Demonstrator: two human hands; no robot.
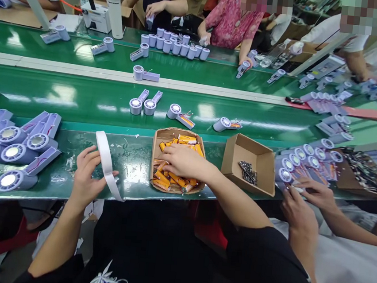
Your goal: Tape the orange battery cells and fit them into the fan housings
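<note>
My left hand holds a roll of white tape upright above the bench, thumb and fingers at its side. My right hand reaches into a low cardboard box and lies over orange cylindrical batteries. Its fingers are stretched loosely to the left, with the tips partly hidden among the batteries. Left of the tape roll, several lilac fan-like housings with round ends and open handles lie in a pile.
An open cardboard box with small dark metal parts stands right of the batteries. Beyond runs a green conveyor carrying lilac housings. At right, a co-worker's hands handle small parts beside more housings. Other people work across the line.
</note>
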